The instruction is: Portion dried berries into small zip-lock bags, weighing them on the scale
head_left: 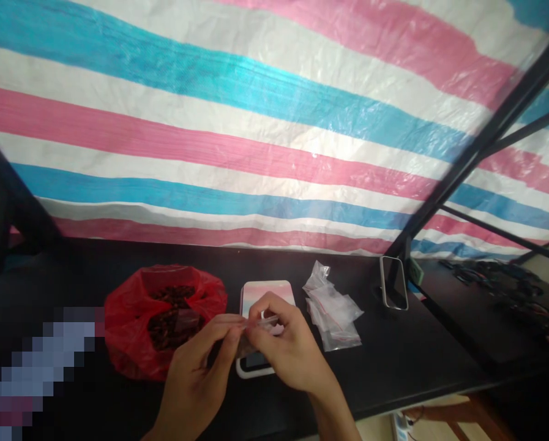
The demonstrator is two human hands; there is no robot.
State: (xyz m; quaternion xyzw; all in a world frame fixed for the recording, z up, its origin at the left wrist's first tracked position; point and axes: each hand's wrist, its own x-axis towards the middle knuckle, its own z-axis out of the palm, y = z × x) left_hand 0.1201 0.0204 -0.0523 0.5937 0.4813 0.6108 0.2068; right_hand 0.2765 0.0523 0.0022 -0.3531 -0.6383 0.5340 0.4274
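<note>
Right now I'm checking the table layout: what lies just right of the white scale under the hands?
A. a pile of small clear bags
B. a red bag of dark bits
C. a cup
A: the pile of small clear bags lies right of the scale; the red bag is on its left.

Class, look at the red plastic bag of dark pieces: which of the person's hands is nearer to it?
Left. The left hand sits right beside the red bag, at its near edge; the right hand is farther off, over the small scale.

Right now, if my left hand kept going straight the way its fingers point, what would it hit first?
Probably the small clear bag both hands pinch, then your right hand right behind it. Your left hand points up and right; depth is unclear.
</note>
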